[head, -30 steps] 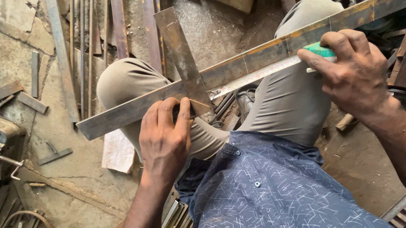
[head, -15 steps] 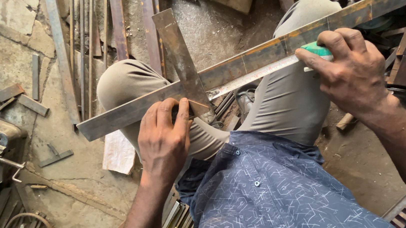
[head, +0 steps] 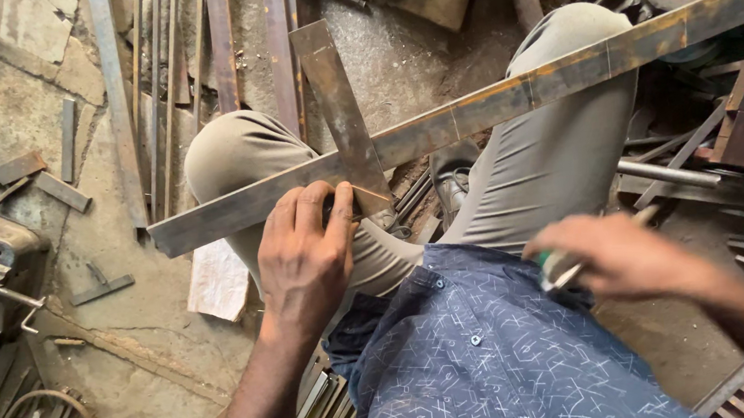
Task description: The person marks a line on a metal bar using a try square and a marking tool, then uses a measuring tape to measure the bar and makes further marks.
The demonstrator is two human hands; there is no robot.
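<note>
Soft, even daylight fills the scene, brightest on the pale concrete floor (head: pixel 21 117) at upper left and dimmer toward the cluttered right edge. Shadows are faint and diffuse. The long rusty flat steel bar (head: pixel 472 111) shows a mild sheen, without harsh glare. The right hand (head: pixel 621 256) is smeared by motion blur; the left hand (head: pixel 307 248) is sharp. Straight lines bow slightly near the edges.

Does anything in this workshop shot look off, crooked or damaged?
Nothing looks broken. The long steel bar is rusty and lies slanted across the person's knees, with the metal square pressed on it by the left hand. The right hand is blurred. Scrap strips litter the floor.
</note>
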